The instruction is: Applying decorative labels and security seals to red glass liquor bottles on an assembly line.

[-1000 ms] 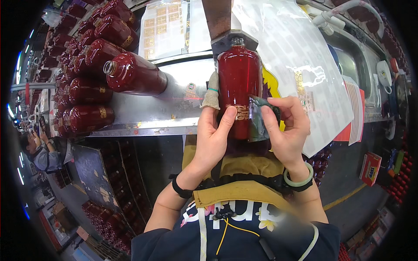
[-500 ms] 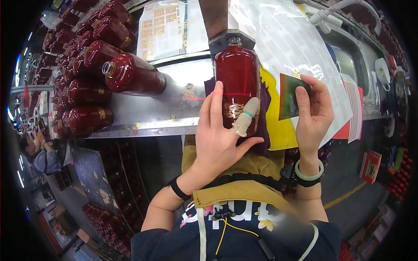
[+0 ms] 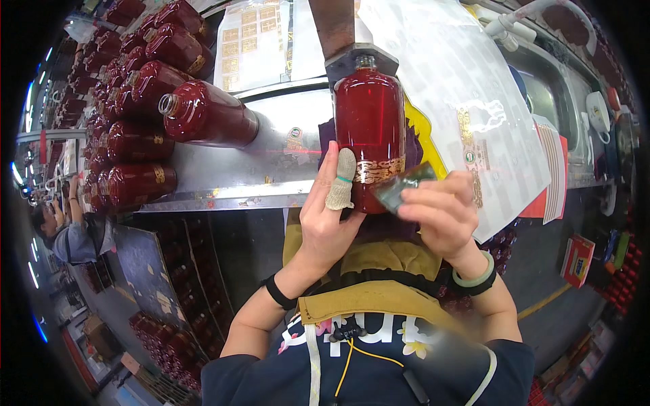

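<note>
A dark red glass bottle (image 3: 369, 101) lies on a purple cloth (image 3: 328, 135), its clear neck pointing away from me against a metal block. Gold patterned decoration (image 3: 382, 169) bands its lower part. My left hand (image 3: 328, 216) grips the bottle's lower left side, thumb by the base; one finger wears a cloth finger cover (image 3: 342, 177) with a green band. Pinched in my right hand (image 3: 443, 213) is a dark green, see-through flat scraper (image 3: 405, 186). Its edge meets or overlaps the right end of the gold band; contact is unclear.
Another red bottle (image 3: 210, 114) lies on the metal bench (image 3: 284, 111), beside several stacked bottles (image 3: 139, 145). Sheets of gold decals (image 3: 250, 40) lie behind. White backing sheets (image 3: 440, 68) cover the right side, near a sink (image 3: 548, 88). Another person (image 3: 74, 230) works far left.
My right hand has brought the scraper left and nearer, to the bottle's gold band. My left hand has slid to the bottle's left side, uncovering the band. The white sheet has shifted slightly.
</note>
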